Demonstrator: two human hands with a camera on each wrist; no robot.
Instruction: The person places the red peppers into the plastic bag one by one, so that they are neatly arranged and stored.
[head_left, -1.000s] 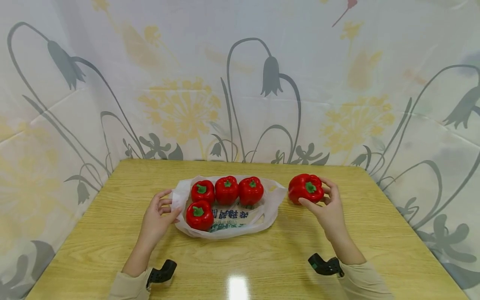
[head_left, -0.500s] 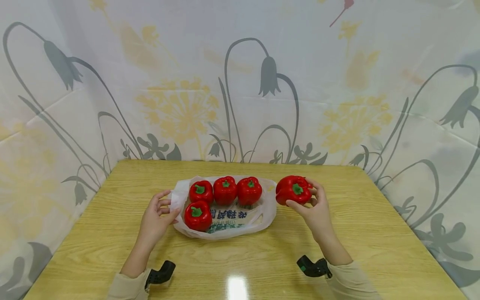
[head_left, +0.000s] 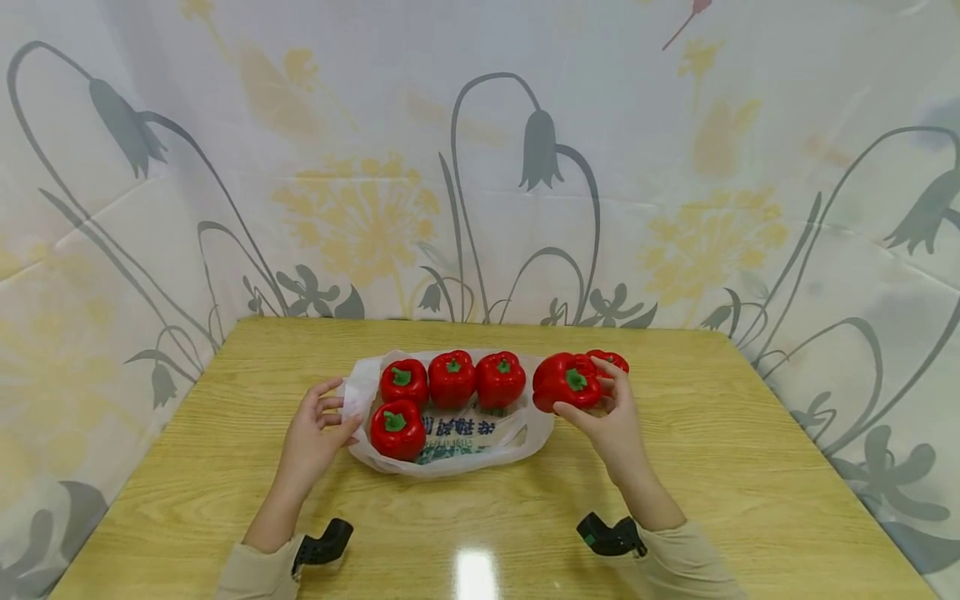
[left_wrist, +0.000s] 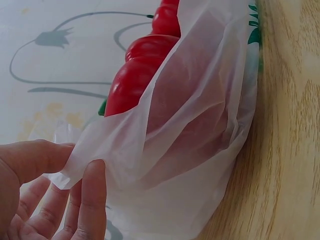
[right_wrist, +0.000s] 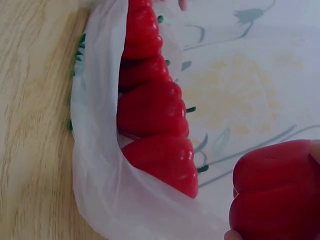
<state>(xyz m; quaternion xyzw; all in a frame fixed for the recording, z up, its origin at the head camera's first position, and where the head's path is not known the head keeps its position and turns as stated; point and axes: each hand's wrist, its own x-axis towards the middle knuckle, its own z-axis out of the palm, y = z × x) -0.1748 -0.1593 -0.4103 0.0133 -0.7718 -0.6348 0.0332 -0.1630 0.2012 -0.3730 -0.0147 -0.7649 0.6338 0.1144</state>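
Observation:
In the head view, a white plastic bag (head_left: 480,462) lies open on the wooden table with several red bell peppers (head_left: 452,383) inside, green stems showing. My left hand (head_left: 311,437) is at its left end; the left wrist view shows thumb and fingers pinching the bag's thin rim (left_wrist: 82,162). By the bag's right end, my right hand (head_left: 618,429) grips another red bell pepper (head_left: 558,383), its stem turned toward the camera. That pepper (right_wrist: 277,192) hangs near the bag's mouth in the right wrist view, most of the hand being out of frame.
Behind the right hand, one more red bell pepper (head_left: 611,358) is partly hidden on the table (head_left: 750,467). A flower-patterned cloth (head_left: 480,208) rises along the table's back and sides. Dark wrist cameras (head_left: 324,543) are worn at both sleeves.
My right hand has moved left with its bell pepper, up to the bag's right end. The pepper behind that hand has come into view. My left hand stays at the rim.

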